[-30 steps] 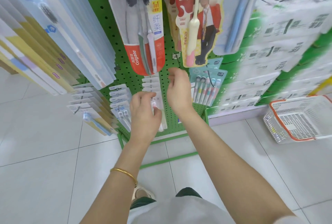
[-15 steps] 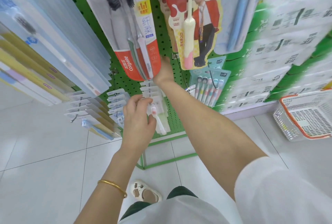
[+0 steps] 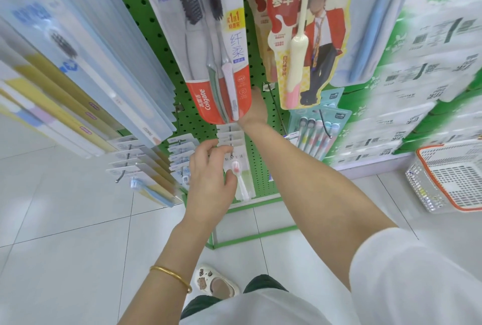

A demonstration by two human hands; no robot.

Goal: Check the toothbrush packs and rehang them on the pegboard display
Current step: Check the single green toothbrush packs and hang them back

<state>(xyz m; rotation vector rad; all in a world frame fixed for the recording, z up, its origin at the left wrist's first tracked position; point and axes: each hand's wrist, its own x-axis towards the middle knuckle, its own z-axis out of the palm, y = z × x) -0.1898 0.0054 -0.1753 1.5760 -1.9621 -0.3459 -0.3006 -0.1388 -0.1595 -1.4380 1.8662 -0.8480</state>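
A green pegboard (image 3: 161, 45) carries hanging toothbrush packs. Low on it, my left hand (image 3: 208, 176) grips a small clear pack with a pink-and-white toothbrush (image 3: 241, 181), thumb on its front, at the tip of a peg that holds a row of similar packs (image 3: 229, 137). My right hand (image 3: 257, 108) reaches up to the board behind the big red-and-white Colgate pack (image 3: 208, 37); that pack hides its fingers. A bare metal peg (image 3: 276, 108) sticks out just right of this hand.
A canban pack (image 3: 300, 37) and a blue pack (image 3: 370, 24) hang to the right, a multi-brush pack (image 3: 315, 129) below. Long packs (image 3: 78, 64) fan out on the left. A white basket with an orange rim (image 3: 456, 181) sits on the tiled floor beside stacked cartons (image 3: 430, 64).
My right hand rose from in front of the lower pegs to behind the Colgate pack. My left hand stayed on the small pack.
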